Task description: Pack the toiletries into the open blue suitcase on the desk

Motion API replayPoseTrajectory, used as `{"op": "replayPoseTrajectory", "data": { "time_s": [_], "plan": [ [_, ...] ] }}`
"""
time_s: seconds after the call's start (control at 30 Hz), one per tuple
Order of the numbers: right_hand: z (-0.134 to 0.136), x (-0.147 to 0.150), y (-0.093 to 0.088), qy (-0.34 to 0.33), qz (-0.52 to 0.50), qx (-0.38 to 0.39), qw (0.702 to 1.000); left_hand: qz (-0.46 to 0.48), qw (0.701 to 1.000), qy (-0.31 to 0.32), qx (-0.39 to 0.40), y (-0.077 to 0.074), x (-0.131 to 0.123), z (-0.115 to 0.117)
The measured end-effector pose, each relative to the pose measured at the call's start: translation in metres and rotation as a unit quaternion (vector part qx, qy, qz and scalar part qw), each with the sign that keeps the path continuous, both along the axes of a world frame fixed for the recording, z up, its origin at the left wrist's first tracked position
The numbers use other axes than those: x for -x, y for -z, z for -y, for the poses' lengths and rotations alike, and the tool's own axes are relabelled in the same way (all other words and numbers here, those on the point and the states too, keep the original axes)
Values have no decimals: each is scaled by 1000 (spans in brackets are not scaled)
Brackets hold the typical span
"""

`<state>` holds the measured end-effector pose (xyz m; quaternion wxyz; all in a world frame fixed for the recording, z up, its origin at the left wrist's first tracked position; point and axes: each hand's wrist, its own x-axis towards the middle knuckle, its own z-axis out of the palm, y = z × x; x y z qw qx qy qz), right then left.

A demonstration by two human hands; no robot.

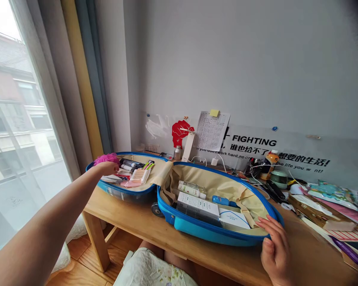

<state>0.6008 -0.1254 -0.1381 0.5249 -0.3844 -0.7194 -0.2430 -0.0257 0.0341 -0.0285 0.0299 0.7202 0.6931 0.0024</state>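
Note:
A blue suitcase (203,234) lies opened out on the wooden desk, its two halves lined with beige cloth. My left hand (109,169) reaches into the far end of the left half, closed at a pink mesh bath puff (106,158); its fingertips are partly hidden. Beside it are small tubes (127,167) and a pack of cotton swabs (140,176). The right half holds a white Lux bottle (191,190), a blue bottle (222,200), a white printed box (198,203) and a flatter white box (234,218). My right hand (276,242) is open, fingers resting at that half's right rim.
Chargers, cables, an orange-labelled bottle (269,163), a green-tinted jar (279,179) and pens stand along the wall. Papers and packets (334,194) crowd the desk's right side. A curtained window (12,119) is at left; my lap is below the desk edge.

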Motion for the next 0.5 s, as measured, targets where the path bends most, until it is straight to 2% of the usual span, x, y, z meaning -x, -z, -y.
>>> {"op": "replayPoseTrajectory", "data": {
  "time_s": [0.13, 0.3, 0.5],
  "plan": [
    [0, 1, -1, 3, -4, 0, 1000, -42, 998, -10, 48, 0, -6, -1],
    [1, 0, 0, 7, -1, -1, 1000, -80, 995, -1, 67, -3, -13, -3],
    [1, 0, 1, 2, -5, -1, 1000, -139, 987, 54, 61, 1, -25, -1]
  ]
}}
